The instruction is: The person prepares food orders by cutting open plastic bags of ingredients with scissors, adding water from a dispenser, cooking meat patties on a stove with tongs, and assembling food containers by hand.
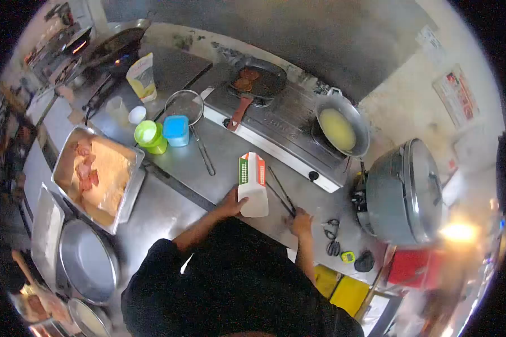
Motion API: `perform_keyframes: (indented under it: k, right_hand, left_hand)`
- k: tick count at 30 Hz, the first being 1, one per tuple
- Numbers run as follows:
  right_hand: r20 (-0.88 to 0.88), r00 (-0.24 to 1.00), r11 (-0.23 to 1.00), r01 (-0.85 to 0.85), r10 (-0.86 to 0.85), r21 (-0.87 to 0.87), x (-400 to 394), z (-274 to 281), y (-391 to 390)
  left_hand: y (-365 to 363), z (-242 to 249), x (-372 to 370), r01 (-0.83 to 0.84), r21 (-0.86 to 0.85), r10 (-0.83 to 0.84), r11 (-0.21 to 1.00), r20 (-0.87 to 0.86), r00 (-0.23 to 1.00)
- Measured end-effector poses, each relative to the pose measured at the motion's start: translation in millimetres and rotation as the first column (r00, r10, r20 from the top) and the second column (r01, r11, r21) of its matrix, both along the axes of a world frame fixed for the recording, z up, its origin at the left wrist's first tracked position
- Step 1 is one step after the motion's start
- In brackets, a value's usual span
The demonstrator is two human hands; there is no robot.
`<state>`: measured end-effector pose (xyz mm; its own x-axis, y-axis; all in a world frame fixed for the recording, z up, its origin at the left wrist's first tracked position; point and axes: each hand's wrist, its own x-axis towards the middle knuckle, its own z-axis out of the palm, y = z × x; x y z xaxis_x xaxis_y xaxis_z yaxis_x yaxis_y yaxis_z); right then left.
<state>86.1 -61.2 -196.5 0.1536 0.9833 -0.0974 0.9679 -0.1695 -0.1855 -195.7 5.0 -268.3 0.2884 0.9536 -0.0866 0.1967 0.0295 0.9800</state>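
My left hand holds a paper food box, white inside with green and orange printed sides, above the steel counter. My right hand is closed around the end of black tongs, whose arms point up and left beside the box. Right of that hand, black-handled scissors and a small yellow-green device lie on the counter.
A stove bears a pan with brown patties and a wok with yellowish liquid. A large lidded cooker stands right. At left are a breading tray, a bowl, a strainer and tubs.
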Motion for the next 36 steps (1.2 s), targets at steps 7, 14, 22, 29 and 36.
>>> perform_keyframes:
  k: [7, 14, 22, 29, 36]
  right_hand:
    - [0.001, 1.0, 0.985, -0.027, 0.027, 0.173, 5.5, -60.2, -39.4]
    - [-0.263, 0.944, 0.972, 0.224, -0.198, 0.071, -31.6, -16.0, -30.3]
    - [-0.345, 0.936, 0.899, 0.208, -0.068, 0.386, -26.1, 53.7, 3.2]
    - [-0.055, 0.957, 0.815, -0.211, 0.284, 0.539, -63.6, 160.6, 202.6]
    - [0.27, 0.889, 0.864, -0.436, 0.37, 0.253, -117.9, 150.8, 344.9]
  left_hand:
    - [49.1, 62.9, -27.9, -0.179, 0.449, 0.402, 0.876, -0.47, 0.786]
    - [193.9, 87.3, -73.5, -0.367, -0.324, 0.477, 0.872, 0.398, 0.784]
    - [233.1, 89.2, -59.7, 0.507, -0.509, 0.443, 0.695, 0.859, 0.255]
    - [226.6, 100.6, -46.2, 0.478, -0.481, 0.386, 0.735, 0.876, 0.288]
    - [232.6, 99.3, -45.2, 0.399, -0.584, 0.46, 0.707, 0.808, 0.368]
